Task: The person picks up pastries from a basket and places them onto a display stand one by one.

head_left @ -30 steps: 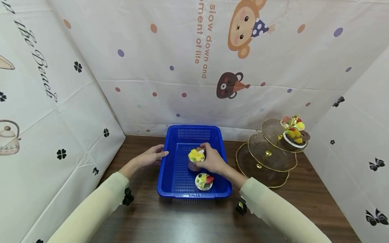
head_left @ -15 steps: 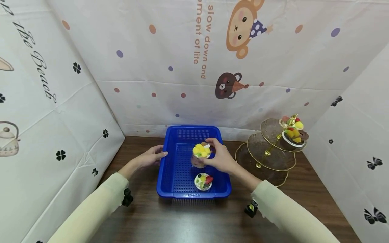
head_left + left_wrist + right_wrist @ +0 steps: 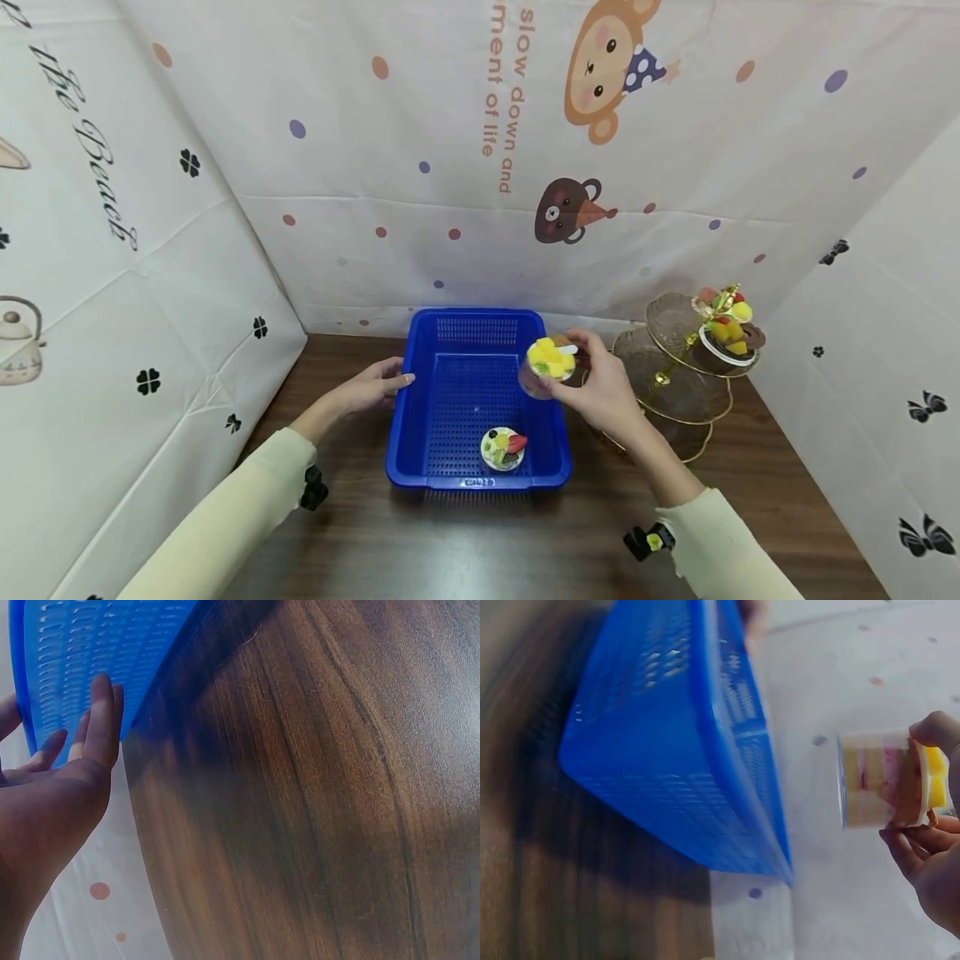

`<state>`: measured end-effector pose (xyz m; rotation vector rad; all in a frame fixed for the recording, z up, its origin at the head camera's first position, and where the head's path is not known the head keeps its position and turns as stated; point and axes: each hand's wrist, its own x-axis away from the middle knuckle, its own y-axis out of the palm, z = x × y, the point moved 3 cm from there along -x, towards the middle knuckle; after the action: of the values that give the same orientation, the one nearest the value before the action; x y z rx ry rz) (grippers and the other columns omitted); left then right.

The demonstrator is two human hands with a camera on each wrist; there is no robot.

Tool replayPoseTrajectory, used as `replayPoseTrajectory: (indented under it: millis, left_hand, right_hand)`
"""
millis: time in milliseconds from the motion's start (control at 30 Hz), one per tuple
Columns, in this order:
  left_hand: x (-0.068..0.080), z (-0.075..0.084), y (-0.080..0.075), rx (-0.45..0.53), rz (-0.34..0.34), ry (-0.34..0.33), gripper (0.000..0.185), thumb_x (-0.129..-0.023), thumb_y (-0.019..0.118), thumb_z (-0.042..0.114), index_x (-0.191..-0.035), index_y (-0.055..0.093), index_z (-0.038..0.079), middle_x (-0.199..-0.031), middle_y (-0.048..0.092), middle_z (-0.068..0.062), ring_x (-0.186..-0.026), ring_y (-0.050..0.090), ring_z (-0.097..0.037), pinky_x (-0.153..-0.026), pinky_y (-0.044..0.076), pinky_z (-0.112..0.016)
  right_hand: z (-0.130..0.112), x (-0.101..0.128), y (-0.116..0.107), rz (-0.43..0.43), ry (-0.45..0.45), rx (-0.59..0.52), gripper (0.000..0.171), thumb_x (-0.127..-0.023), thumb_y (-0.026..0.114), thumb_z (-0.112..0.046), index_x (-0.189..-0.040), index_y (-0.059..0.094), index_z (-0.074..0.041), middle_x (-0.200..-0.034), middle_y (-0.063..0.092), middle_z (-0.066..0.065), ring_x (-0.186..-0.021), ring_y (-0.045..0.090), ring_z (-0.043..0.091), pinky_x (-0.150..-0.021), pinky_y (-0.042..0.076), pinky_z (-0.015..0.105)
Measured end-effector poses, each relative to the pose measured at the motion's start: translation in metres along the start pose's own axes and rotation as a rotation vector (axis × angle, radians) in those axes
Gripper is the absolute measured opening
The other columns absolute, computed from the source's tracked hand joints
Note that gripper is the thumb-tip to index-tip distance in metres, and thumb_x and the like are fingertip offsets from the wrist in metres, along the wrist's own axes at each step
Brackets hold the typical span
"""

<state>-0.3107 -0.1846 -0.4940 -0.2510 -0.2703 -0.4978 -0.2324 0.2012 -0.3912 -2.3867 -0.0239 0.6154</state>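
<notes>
My right hand (image 3: pixel 603 387) pinches a clear dessert cup (image 3: pixel 536 382) near its top, thumb on one side and fingers on the other. Yellow cubes, a brown piece and a white stick top the cup; layers show through its wall in the right wrist view, where it hangs clear of the blue basket (image 3: pixel 641 727). In the head view it overlaps the basket's right rim. My left hand (image 3: pixel 369 386) rests at the left side of the basket, its fingers (image 3: pixel 102 712) fairly straight along the outer wall and its thumb at the rim. A fruit-topped cup (image 3: pixel 503 449) stands inside the basket's near right part.
A three-tier glass stand (image 3: pixel 671 392) with gold rims is on the right of the wooden table (image 3: pixel 360 542). Its top tier bears a dark cup (image 3: pixel 723 346) with fruit and another fruit-topped dessert. Printed white cloth (image 3: pixel 375 150) surrounds the table's back and sides.
My right hand has lifted the dessert cup with yellow cubes out of the basket and carried it right, to above the right rim. My left hand has stayed at the basket.
</notes>
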Motion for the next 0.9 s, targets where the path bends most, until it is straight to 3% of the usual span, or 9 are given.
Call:
replayPoseTrajectory:
  millis: [333,433,567,767,800,900]
  left_hand:
    - [-0.005,-0.001,0.004,-0.014,-0.01,0.016,0.052,-0.113,0.053,0.031,-0.158,0.039,0.007,-0.143,0.058,-0.02,-0.126,0.063,-0.033,-0.108,0.052,-0.057]
    - [-0.005,0.0,0.004,-0.013,-0.016,0.02,0.052,-0.114,0.053,0.031,-0.158,0.039,0.007,-0.143,0.057,-0.02,-0.126,0.063,-0.033,-0.108,0.052,-0.057]
    - [-0.003,0.001,0.002,0.0,-0.016,0.02,0.052,-0.114,0.053,0.031,-0.158,0.038,0.007,-0.143,0.056,-0.02,-0.127,0.062,-0.034,-0.11,0.051,-0.058]
    - [-0.001,0.001,-0.001,-0.021,-0.025,0.036,0.055,-0.113,0.053,0.033,-0.158,0.037,0.005,-0.143,0.054,-0.022,-0.127,0.061,-0.034,-0.11,0.05,-0.059]
    - [-0.001,0.001,-0.001,-0.022,-0.028,0.038,0.056,-0.114,0.053,0.033,-0.159,0.036,0.004,-0.144,0.054,-0.022,-0.127,0.061,-0.034,-0.11,0.05,-0.059]
    - [-0.002,0.001,-0.001,-0.02,-0.029,0.04,0.057,-0.114,0.052,0.033,-0.159,0.036,0.003,-0.145,0.053,-0.023,-0.127,0.061,-0.034,-0.11,0.05,-0.059]
  right_hand:
    - [0.009,0.033,-0.04,0.17,0.089,0.079,0.078,-0.083,0.092,-0.018,-0.143,0.048,0.003,-0.136,0.064,0.022,-0.116,0.068,0.038,-0.101,0.055,0.053]
    - [0.013,0.044,-0.051,0.22,0.108,0.112,0.077,-0.082,0.093,-0.016,-0.141,0.049,0.005,-0.132,0.067,0.023,-0.114,0.069,0.038,-0.101,0.057,0.032]
    - [0.018,0.056,-0.064,0.271,0.137,0.125,0.076,-0.08,0.094,-0.014,-0.139,0.051,0.006,-0.131,0.068,0.024,-0.113,0.069,0.038,-0.094,0.042,0.002]
    - [0.025,0.07,-0.076,0.304,0.188,0.141,0.076,-0.08,0.094,-0.015,-0.138,0.05,0.006,-0.128,0.069,0.024,-0.111,0.068,0.036,-0.091,0.041,0.001]
    - [0.026,0.072,-0.078,0.308,0.198,0.146,0.076,-0.08,0.094,-0.015,-0.139,0.05,0.005,-0.128,0.069,0.023,-0.111,0.068,0.028,-0.091,0.042,0.001]
    - [0.029,0.077,-0.082,0.318,0.222,0.164,0.076,-0.08,0.094,-0.015,-0.139,0.049,0.005,-0.128,0.069,0.022,-0.112,0.067,0.027,-0.091,0.041,0.0]
